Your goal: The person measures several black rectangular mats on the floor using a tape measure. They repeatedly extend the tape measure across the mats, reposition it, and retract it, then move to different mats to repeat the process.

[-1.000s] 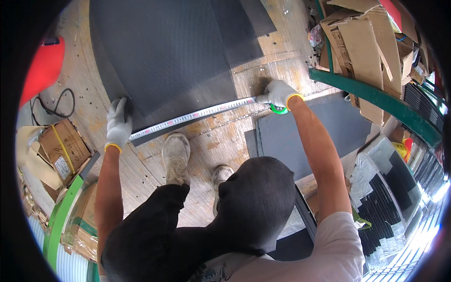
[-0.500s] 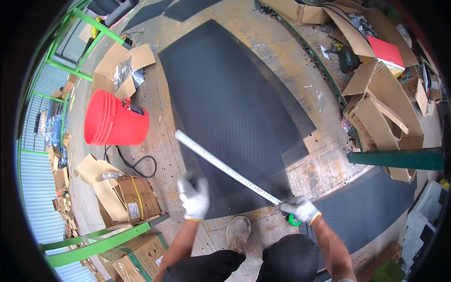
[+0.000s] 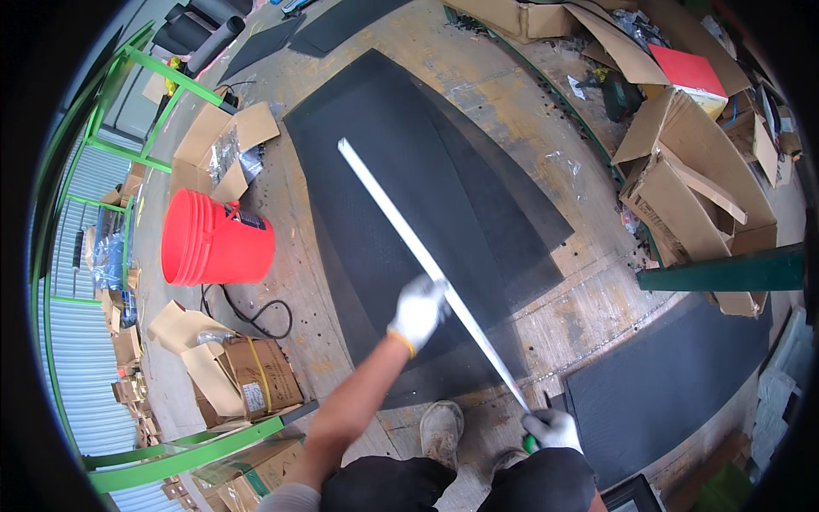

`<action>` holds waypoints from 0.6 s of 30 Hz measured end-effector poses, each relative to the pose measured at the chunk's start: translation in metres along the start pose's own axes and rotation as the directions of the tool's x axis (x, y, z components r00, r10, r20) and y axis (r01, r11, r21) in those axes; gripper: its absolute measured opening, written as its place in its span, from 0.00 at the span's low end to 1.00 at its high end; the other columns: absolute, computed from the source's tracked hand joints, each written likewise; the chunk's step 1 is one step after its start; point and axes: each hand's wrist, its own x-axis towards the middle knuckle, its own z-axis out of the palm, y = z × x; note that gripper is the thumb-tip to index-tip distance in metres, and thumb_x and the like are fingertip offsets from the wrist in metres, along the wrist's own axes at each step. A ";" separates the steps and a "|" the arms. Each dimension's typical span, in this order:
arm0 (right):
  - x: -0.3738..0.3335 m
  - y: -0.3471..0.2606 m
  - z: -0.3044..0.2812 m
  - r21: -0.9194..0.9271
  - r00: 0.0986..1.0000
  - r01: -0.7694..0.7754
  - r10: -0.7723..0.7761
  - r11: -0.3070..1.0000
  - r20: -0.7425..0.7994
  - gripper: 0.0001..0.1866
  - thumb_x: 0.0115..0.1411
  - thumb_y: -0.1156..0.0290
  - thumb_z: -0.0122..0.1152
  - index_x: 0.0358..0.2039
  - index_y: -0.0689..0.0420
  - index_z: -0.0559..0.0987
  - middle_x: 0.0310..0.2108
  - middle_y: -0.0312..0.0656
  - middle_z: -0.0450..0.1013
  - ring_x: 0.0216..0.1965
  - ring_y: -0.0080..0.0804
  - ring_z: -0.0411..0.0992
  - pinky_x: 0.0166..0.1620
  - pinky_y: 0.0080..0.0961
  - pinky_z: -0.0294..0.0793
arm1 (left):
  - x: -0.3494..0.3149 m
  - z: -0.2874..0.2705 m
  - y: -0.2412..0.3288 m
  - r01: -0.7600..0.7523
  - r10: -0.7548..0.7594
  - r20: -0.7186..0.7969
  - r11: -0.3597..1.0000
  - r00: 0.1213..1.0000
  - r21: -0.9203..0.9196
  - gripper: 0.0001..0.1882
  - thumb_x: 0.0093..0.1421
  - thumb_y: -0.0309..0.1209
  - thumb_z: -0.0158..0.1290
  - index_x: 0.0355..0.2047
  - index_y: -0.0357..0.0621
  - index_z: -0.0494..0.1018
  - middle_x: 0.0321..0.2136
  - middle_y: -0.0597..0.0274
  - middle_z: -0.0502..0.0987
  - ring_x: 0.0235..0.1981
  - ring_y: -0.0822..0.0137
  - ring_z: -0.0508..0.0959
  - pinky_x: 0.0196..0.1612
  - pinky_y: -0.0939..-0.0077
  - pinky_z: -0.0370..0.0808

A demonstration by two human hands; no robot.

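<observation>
A tape measure blade (image 3: 394, 219), long and pale, runs slantwise over dark rubber-like sheets (image 3: 367, 111). My right hand (image 3: 554, 429), in a white glove with grey fingers, is closed around the tape measure's green case (image 3: 531, 444) near my right knee; most of the case is hidden. My left hand (image 3: 418, 314), gloved the same way, meets the blade about midway along. Its fingers look closed at the blade's edge, somewhat blurred by motion. Beyond that hand the blade's free end rises over the sheets' upper part.
On the left are a red bucket (image 3: 217, 243), an open carton (image 3: 200, 149), a taped carton (image 3: 260, 380) and a green frame (image 3: 188, 456). To the right lie another dark sheet (image 3: 665, 384), torn cartons (image 3: 695, 183) and a dark green beam (image 3: 725, 271). A black cable (image 3: 269, 320) loops on the floor.
My left hand has moved right and forward onto the blade. The blade has swung steeper, its free end farther away. My right hand, with the case, has come lower and nearer to me.
</observation>
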 end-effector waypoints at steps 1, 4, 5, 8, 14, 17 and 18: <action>-0.018 0.022 -0.003 -0.008 0.987 0.009 -0.010 1.000 -0.163 0.21 0.67 0.57 0.72 0.46 0.65 0.89 0.32 0.46 0.86 0.34 0.31 0.84 0.44 0.29 0.82 | 0.031 -0.011 0.020 -0.038 0.038 -0.058 0.999 0.998 0.010 0.11 0.77 0.36 0.53 0.38 0.43 0.77 0.24 0.64 0.78 0.21 0.73 0.75 0.26 0.75 0.72; -0.050 0.070 -0.035 0.174 0.989 0.028 -0.003 0.984 -0.146 0.15 0.66 0.67 0.73 0.44 0.69 0.89 0.31 0.45 0.86 0.33 0.28 0.83 0.41 0.27 0.81 | 0.100 -0.037 0.069 -0.172 0.172 -0.184 0.985 0.968 0.020 0.17 0.76 0.39 0.53 0.31 0.45 0.76 0.21 0.68 0.73 0.20 0.74 0.71 0.26 0.71 0.69; -0.057 0.079 -0.034 0.254 0.987 0.126 -0.095 0.959 -0.132 0.14 0.66 0.68 0.73 0.43 0.69 0.89 0.31 0.45 0.86 0.33 0.28 0.82 0.41 0.26 0.81 | 0.115 -0.039 0.077 -0.178 0.166 -0.180 0.983 0.969 -0.051 0.17 0.76 0.39 0.54 0.31 0.45 0.77 0.22 0.69 0.73 0.21 0.75 0.72 0.27 0.73 0.70; -0.053 0.079 -0.017 0.321 0.970 0.154 -0.082 0.934 -0.228 0.13 0.66 0.70 0.73 0.42 0.69 0.89 0.31 0.45 0.85 0.32 0.28 0.82 0.41 0.25 0.80 | 0.128 -0.028 0.071 -0.267 0.310 -0.137 0.927 0.941 0.264 0.16 0.76 0.39 0.51 0.35 0.41 0.79 0.26 0.56 0.79 0.30 0.60 0.80 0.36 0.62 0.77; 0.030 0.037 0.049 0.511 0.993 0.088 -0.035 0.855 -0.111 0.14 0.69 0.65 0.71 0.42 0.67 0.87 0.30 0.42 0.83 0.26 0.27 0.78 0.31 0.29 0.77 | 0.059 0.003 -0.016 -0.093 0.326 0.010 0.240 0.945 0.966 0.33 0.65 0.45 0.60 0.66 0.44 0.74 0.72 0.43 0.67 0.68 0.37 0.69 0.69 0.45 0.70; 0.064 0.029 0.062 0.257 0.974 0.223 -0.205 0.940 -0.093 0.18 0.69 0.61 0.73 0.46 0.68 0.89 0.31 0.36 0.83 0.33 0.22 0.76 0.40 0.28 0.75 | 0.042 -0.001 -0.034 -0.061 0.140 0.037 0.173 0.989 0.983 0.44 0.64 0.46 0.62 0.76 0.46 0.61 0.78 0.43 0.56 0.76 0.38 0.59 0.73 0.42 0.65; 0.072 0.028 0.064 0.299 0.972 0.234 -0.226 0.925 -0.060 0.19 0.70 0.61 0.73 0.46 0.68 0.88 0.33 0.37 0.84 0.35 0.23 0.77 0.42 0.27 0.76 | 0.040 -0.003 -0.035 -0.085 0.158 0.060 0.156 0.986 0.984 0.45 0.64 0.47 0.63 0.77 0.46 0.60 0.78 0.43 0.55 0.76 0.38 0.58 0.73 0.42 0.65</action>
